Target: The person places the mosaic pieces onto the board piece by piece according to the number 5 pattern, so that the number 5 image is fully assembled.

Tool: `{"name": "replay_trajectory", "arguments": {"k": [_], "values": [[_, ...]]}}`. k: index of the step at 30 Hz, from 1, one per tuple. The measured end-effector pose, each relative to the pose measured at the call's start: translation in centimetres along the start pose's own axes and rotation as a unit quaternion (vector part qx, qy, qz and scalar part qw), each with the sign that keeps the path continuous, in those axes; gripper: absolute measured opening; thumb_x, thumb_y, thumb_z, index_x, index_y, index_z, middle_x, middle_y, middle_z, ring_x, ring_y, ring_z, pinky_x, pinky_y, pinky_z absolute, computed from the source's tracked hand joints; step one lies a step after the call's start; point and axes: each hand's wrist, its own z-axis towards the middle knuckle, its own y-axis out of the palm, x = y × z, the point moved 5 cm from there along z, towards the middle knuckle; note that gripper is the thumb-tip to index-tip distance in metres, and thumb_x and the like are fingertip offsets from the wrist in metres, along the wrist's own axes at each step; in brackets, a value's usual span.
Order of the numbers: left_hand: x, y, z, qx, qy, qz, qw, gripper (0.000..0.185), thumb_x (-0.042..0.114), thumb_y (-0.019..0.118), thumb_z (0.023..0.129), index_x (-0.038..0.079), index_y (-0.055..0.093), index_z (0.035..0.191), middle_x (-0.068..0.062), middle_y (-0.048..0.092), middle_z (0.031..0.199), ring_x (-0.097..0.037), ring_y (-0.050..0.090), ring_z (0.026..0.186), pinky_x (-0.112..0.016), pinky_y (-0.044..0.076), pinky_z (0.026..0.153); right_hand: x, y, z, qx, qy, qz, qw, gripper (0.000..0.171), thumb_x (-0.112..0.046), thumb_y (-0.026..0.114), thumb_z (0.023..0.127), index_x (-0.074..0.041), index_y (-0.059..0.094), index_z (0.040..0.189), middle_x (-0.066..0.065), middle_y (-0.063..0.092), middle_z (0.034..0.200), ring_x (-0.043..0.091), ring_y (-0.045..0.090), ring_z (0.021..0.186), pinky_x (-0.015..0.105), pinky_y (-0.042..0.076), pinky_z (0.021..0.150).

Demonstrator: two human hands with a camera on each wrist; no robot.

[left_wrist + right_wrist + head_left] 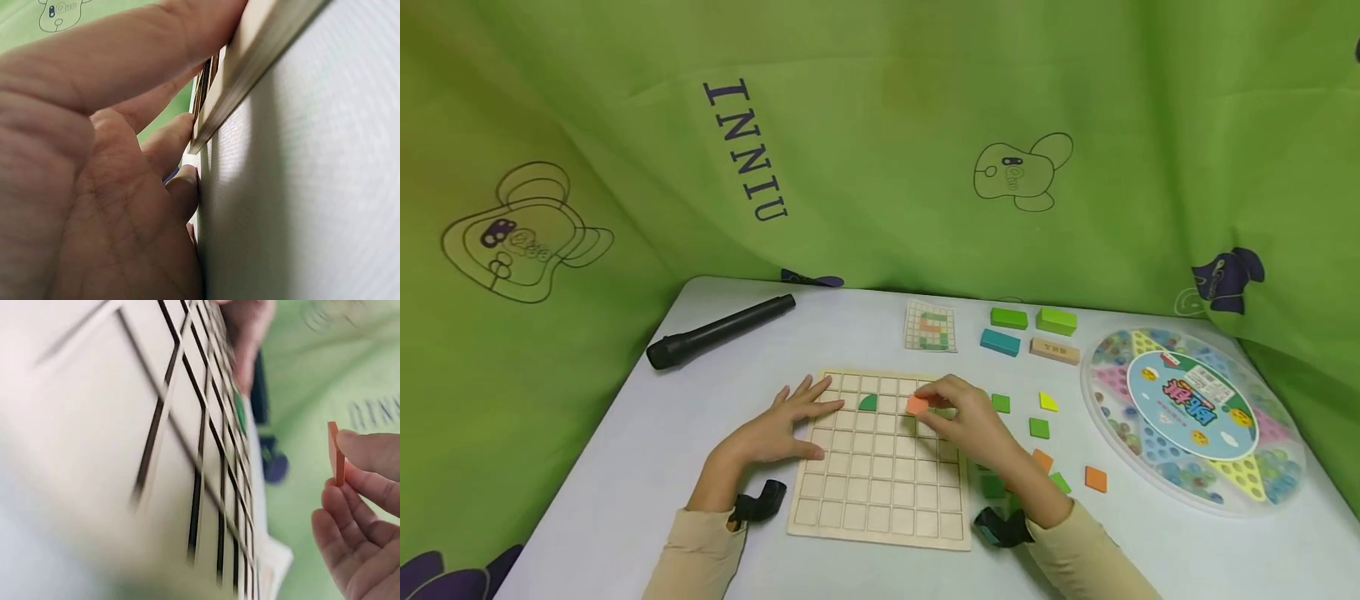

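Currently my right hand pinches the orange tile above the grid board's upper rows; left hand lies flat, fingers spread, steadying it. I advise lowering the tile level, square to one cell.

A pale bench carries a wooden grid board under both hands. Beyond the left hand lies a black tube. Beyond the right hand lie a pattern card and four blocks; loose coloured tiles and a round marble game sit to its right.
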Motion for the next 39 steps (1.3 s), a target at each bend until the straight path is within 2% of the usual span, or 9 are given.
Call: {"name": "replay_trajectory", "arguments": {"k": [5, 11, 14, 22, 26, 29, 32, 35, 39], "values": [[-0.1, -0.1, 0.0, -0.001, -0.003, 0.003, 1.0, 0.074, 0.032, 0.076, 0.076, 0.019, 0.045, 0.142, -0.008, 0.013, 0.16, -0.036, -0.002, 0.147, -0.057, -0.007, 0.115, -1.1, 3.6, 3.3, -0.067, -0.012, -0.002, 0.998, 0.023, -0.019, 0.069, 0.087, -0.011, 0.068, 0.109, 0.0, 0.064, 0.101, 0.013, 0.06, 0.091, 0.029, 0.055, 0.081], [0.1, 0.1, -0.1, -0.004, -0.004, 0.002, 1.0, 0.074, 0.032, 0.076, 0.076, 0.02, 0.045, 0.142, -0.007, 0.013, 0.16, -0.035, -0.002, 0.147, -0.057, -0.007, 0.116, -1.3, 6.3, 4.1, -0.15, -0.018, -0.048, 0.987, 0.022, -0.018, 0.068, 0.087, -0.01, 0.069, 0.108, -0.001, 0.063, 0.1, 0.008, 0.055, 0.085, 0.024, 0.049, 0.073], [0.1, 0.1, -0.2, -0.005, -0.008, 0.0, 1.0, 0.074, 0.031, 0.077, 0.076, 0.019, 0.045, 0.142, -0.008, 0.013, 0.16, -0.035, -0.002, 0.147, -0.057, -0.007, 0.115, -1.7, 6.8, 4.1, -0.164, -0.03, -0.069, 0.983, 0.023, -0.021, 0.069, 0.087, -0.01, 0.069, 0.107, -0.002, 0.062, 0.098, 0.007, 0.054, 0.082, 0.021, 0.049, 0.072], [0.2, 0.0, -0.1, -0.003, -0.011, -0.002, 0.9999, 0.073, 0.03, 0.077, 0.076, 0.019, 0.046, 0.142, -0.007, 0.013, 0.16, -0.035, -0.003, 0.147, -0.057, -0.008, 0.115, -1.9, 7.2, 4.2, -0.16, -0.066, -0.139, 0.975, 0.028, -0.028, 0.071, 0.085, -0.014, 0.069, 0.109, -0.003, 0.059, 0.099, 0.008, 0.055, 0.082, 0.022, 0.05, 0.073], [0.1, 0.2, 0.0, -0.002, -0.014, -0.002, 0.9999, 0.073, 0.03, 0.077, 0.076, 0.02, 0.046, 0.141, -0.008, 0.014, 0.16, -0.035, -0.003, 0.147, -0.057, -0.007, 0.115, -2.0, 5.8, 3.6, -0.153, -0.061, -0.109, 0.98, 0.029, -0.024, 0.068, 0.088, -0.011, 0.067, 0.114, 0.0, 0.062, 0.106, 0.013, 0.059, 0.091, 0.027, 0.052, 0.079], [0.1, 0.2, 0.0, -0.001, -0.018, -0.001, 0.9998, 0.073, 0.03, 0.077, 0.076, 0.021, 0.047, 0.141, -0.007, 0.014, 0.16, -0.034, -0.003, 0.147, -0.056, -0.007, 0.116, -1.9, 3.6, 2.3, -0.125, -0.064, -0.072, 0.988, 0.03, -0.019, 0.067, 0.088, -0.007, 0.065, 0.116, 0.005, 0.064, 0.111, 0.019, 0.061, 0.098, 0.036, 0.053, 0.083], [0.0, 0.3, 0.1, 0.0, -0.021, -0.003, 0.9998, 0.074, 0.031, 0.077, 0.075, 0.021, 0.046, 0.142, -0.007, 0.014, 0.16, -0.034, -0.003, 0.147, -0.056, -0.008, 0.116, -1.3, 0.7, 0.5, -0.09, -0.046, -0.046, 0.994, 0.033, -0.018, 0.068, 0.087, -0.007, 0.063, 0.118, 0.007, 0.064, 0.113, 0.023, 0.061, 0.102, 0.043, 0.053, 0.084], [-0.1, 0.2, 0.1, 0.0, -0.02, -0.006, 0.9998, 0.075, 0.031, 0.078, 0.075, 0.02, 0.046, 0.142, -0.007, 0.013, 0.16, -0.034, -0.003, 0.147, -0.056, -0.008, 0.116, 0.0, -2.0, -2.0, -0.055, -0.019, -0.045, 0.997, 0.036, -0.019, 0.069, 0.086, -0.008, 0.063, 0.119, 0.006, 0.064, 0.115, 0.023, 0.062, 0.103, 0.044, 0.053, 0.086], [0.0, 0.1, 0.1, 0.002, -0.014, -0.005, 0.9999, 0.075, 0.03, 0.077, 0.075, 0.019, 0.046, 0.142, -0.009, 0.013, 0.16, -0.036, -0.003, 0.146, -0.057, -0.008, 0.115, 2.8, -4.9, -5.5, -0.015, 0.016, -0.076, 0.997, 0.036, -0.018, 0.071, 0.085, -0.008, 0.064, 0.118, 0.003, 0.065, 0.114, 0.022, 0.063, 0.102, 0.043, 0.054, 0.084]]}}
